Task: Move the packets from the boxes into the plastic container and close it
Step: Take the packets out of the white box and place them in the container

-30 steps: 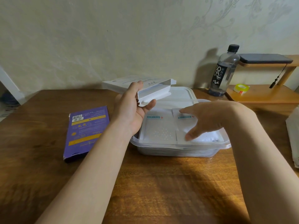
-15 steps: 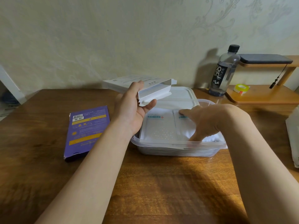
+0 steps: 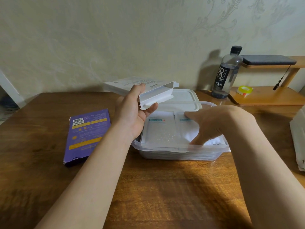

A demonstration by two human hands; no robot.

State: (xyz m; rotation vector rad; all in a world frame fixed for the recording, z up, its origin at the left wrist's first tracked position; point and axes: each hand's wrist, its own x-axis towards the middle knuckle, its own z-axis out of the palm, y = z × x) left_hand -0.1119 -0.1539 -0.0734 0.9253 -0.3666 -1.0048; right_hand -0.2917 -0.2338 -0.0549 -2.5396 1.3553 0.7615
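A clear plastic container (image 3: 203, 155) sits mid-table with white packets (image 3: 161, 134) lying flat inside. My left hand (image 3: 132, 116) grips an open white box (image 3: 156, 96), held tilted just above the container's left far corner. My right hand (image 3: 208, 124) reaches down into the container, fingers spread and pressing on the right-hand packets; its thumb points down at the near wall. The container's white lid (image 3: 184, 100) lies flat behind it. A purple box (image 3: 87, 134) lies flat to the left.
A second white box (image 3: 125, 84) lies at the back near the wall. A water bottle (image 3: 227, 73), a tape roll (image 3: 245, 90) and a wooden shelf (image 3: 270, 96) stand at the back right. Something white (image 3: 299, 138) lies at the right edge.
My right hand has lowered into the container and pressed the packets flat. The container shifted slightly. My left hand keeps holding the white box in place.
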